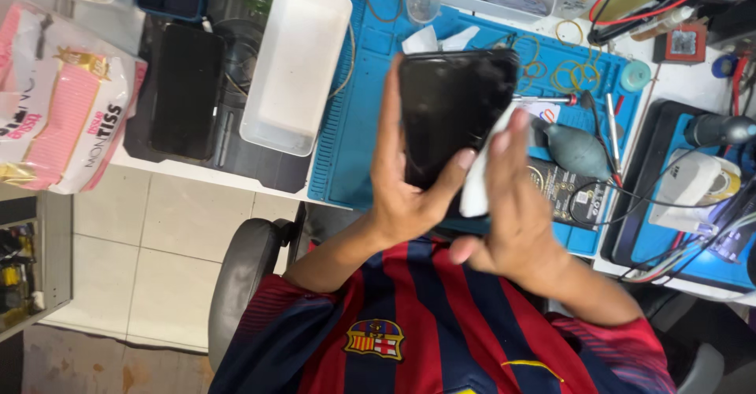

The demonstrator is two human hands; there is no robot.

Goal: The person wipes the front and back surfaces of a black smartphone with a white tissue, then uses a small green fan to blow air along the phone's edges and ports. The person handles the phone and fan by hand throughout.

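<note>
Nearest me, my left hand [405, 181] gripped a black smartphone [450, 114] by its long edges, thumb hooked over the right side, lifting it above the blue mat [354, 118] on the desk [685, 272]. My right hand [512, 205] pressed a white cloth [480, 177], possibly a tissue, flat against the glass. The phone looked stiff, slick and breakable, best held by its rims. Farther off lay a white tray [298, 63].
</note>
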